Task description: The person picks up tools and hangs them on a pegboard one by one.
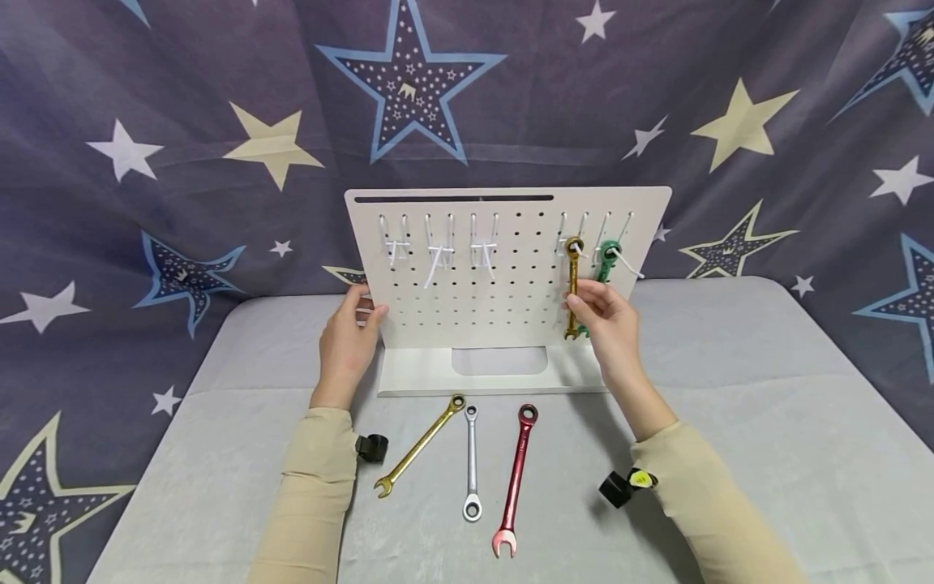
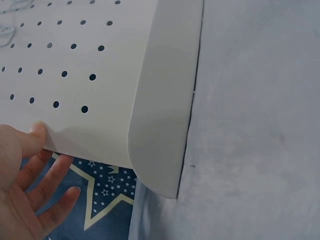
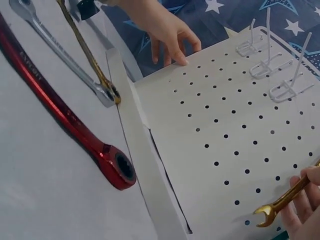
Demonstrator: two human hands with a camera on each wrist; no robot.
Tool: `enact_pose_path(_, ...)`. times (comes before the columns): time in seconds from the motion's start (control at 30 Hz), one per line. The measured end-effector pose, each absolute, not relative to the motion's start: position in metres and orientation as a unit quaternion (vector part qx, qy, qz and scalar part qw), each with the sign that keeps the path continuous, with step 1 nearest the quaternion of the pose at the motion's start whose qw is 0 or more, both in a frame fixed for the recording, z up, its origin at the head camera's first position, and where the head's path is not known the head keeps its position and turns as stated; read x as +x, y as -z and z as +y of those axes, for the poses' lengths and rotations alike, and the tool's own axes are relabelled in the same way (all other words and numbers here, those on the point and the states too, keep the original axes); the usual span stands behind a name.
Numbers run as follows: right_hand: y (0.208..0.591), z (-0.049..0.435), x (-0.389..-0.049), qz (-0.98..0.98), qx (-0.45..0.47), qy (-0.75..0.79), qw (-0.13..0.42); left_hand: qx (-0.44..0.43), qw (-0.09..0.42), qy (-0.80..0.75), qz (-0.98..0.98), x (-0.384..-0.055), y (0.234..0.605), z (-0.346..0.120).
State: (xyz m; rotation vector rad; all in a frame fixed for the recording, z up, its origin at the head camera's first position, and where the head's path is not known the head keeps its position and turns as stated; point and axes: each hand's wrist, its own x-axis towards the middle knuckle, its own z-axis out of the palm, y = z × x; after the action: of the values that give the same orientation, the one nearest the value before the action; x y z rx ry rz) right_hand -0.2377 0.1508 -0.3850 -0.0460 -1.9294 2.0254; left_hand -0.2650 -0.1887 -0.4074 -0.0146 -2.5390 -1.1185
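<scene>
A white pegboard stands upright on the table. Its left edge is held by my left hand, thumb on the front face and fingers behind, as the left wrist view confirms. My right hand pinches the shaft of a gold ratcheting wrench, whose ring end hangs on a white hook. Just right of it a green wrench hangs on another hook, partly hidden by that hand. In the right wrist view the gold wrench's open end pokes out past the fingers.
In front of the board's base lie a second gold wrench, a silver double-ring wrench and a red wrench. Three bare white hooks are on the board's left half. A star-patterned cloth hangs behind.
</scene>
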Motion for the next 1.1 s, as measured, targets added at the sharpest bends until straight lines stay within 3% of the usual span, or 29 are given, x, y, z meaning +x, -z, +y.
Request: enact_pose_path(1.1, 0.392, 0.165, -0.223, -0.746, 0.082, -0.627, 0.211, -0.006, 0.182, 0.397, -0.900, -0.263, 0.407, -0.189)
